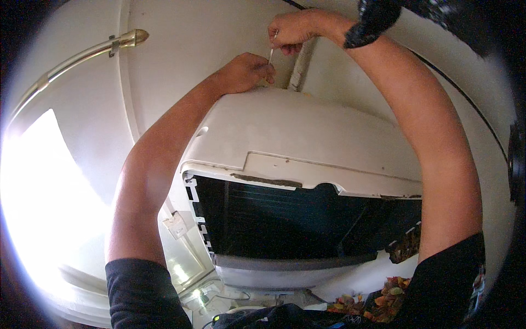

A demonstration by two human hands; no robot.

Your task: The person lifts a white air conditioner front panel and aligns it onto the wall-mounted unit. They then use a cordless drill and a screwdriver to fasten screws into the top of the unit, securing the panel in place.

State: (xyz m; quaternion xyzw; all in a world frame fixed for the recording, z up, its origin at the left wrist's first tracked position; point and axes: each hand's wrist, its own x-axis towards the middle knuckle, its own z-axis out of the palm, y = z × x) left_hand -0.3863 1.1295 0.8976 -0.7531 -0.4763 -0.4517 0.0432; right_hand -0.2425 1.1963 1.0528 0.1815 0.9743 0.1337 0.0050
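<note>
Both my arms reach up to the far top edge of a white wall air conditioner (307,123). Its front is open, and dark fins (274,219) show inside. My right hand (290,35) is closed around the upper end of a thin pale rod (271,56), which points down. At the rod's lower end, close against the casing top, my left hand (246,72) has its fingers bent together. Whether those fingers grip the rod or a small part of the casing is hidden.
A brass curtain rod (82,57) runs along the left wall above a bright window (49,192). Vertical trunking (298,68) rises behind the unit. Black fuzzy material (378,22) hangs by my right forearm. Orange and green leaves (386,299) lie below, at the right.
</note>
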